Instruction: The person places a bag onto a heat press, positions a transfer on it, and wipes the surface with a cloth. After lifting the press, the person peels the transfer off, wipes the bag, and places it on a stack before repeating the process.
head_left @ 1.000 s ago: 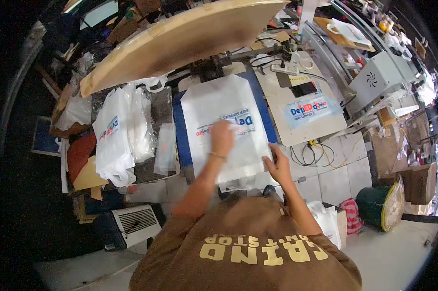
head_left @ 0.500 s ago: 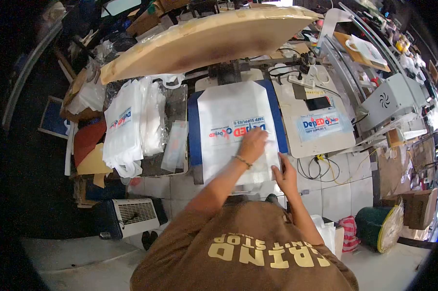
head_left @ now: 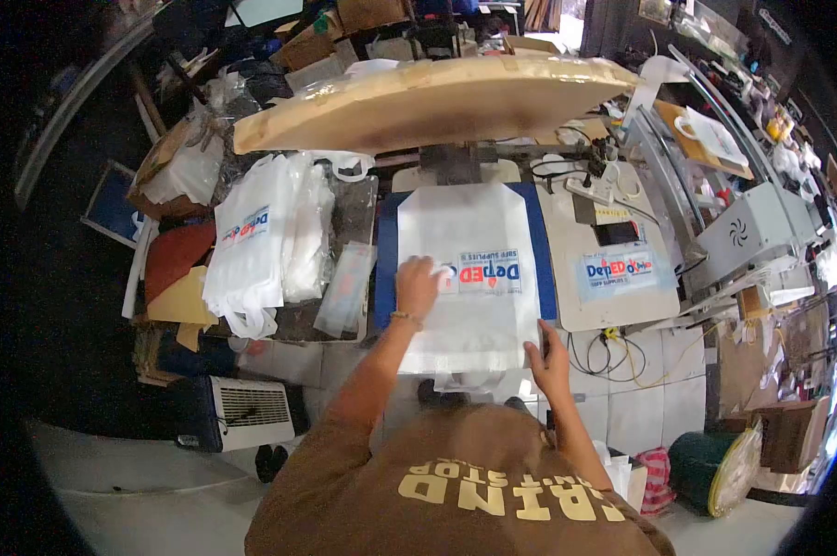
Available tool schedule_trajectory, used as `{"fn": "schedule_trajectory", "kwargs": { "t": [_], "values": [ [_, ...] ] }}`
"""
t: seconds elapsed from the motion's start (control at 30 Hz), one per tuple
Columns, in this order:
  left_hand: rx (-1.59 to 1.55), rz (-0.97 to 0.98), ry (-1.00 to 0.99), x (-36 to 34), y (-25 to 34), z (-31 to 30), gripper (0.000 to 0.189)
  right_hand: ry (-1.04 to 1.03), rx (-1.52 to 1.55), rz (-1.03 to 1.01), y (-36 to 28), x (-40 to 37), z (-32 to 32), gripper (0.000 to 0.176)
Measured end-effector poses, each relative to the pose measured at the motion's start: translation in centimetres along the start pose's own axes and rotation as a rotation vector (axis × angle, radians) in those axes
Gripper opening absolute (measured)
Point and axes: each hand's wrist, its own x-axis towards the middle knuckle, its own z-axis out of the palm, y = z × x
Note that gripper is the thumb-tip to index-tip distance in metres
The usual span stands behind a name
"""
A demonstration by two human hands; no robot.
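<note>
A white bag (head_left: 456,227) lies flat on a blue pad (head_left: 388,259) in front of me. On it is a clear film with blue and red DepED lettering (head_left: 490,271). My left hand (head_left: 417,289) presses on the left part of this lettering with its fingers drawn together. A bit of white shows at the fingertips, too small to name. At the bag's lower right edge rests my right hand (head_left: 550,360), thumb and fingers apart.
A large tan padded board (head_left: 437,104) stands behind the pad. White printed bags (head_left: 249,236) are stacked on the left. On the right, another DepED film (head_left: 613,271) lies near a phone (head_left: 613,234) and a power strip (head_left: 593,192). A grey machine (head_left: 743,232) stands beyond.
My left hand has slid leftward across the lettering, uncovering its right part. My right hand stays at the bag's lower right edge. The whole view has shifted slightly.
</note>
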Motion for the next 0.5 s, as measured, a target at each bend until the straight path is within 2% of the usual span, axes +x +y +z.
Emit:
{"fn": "schedule_trajectory", "kwargs": {
  "t": [0.1,0.13,0.17,0.23,0.3,0.37,0.43,0.5],
  "values": [
    [-0.026,-0.057,-0.044,0.0,0.1,-0.4,0.022,0.035,-0.080,-0.026,0.4,-0.2,0.4,0.052],
    [-0.164,-0.021,-0.166,0.2,-0.2,0.2,0.024,0.051,-0.071,-0.052,0.6,-0.2,0.4,0.052],
    [-0.169,-0.019,-0.150,1.4,1.0,-1.3,0.024,0.068,-0.062,-0.078,0.7,0.0,0.4,0.051],
    [-0.534,-0.409,-0.064,5.1,4.2,-6.4,0.024,0.057,-0.061,-0.084,0.2,0.1,0.0,0.051],
    [-0.650,-0.345,0.696,10.1,3.0,-8.1,0.029,0.032,-0.042,-0.067,-0.3,0.2,-0.2,0.050],
    [-1.081,-0.351,1.103,14.9,7.2,-15.7,0.031,0.071,-0.101,-0.115,0.3,0.3,0.0,0.050],
    [-1.180,-0.154,1.212,18.1,8.6,-18.3,0.036,0.107,-0.163,-0.164,1.3,0.4,0.4,0.049],
    [-0.972,-0.255,1.279,20.0,13.1,-17.8,0.037,0.135,-0.179,-0.168,2.7,0.6,0.9,0.050]
  ]
}}
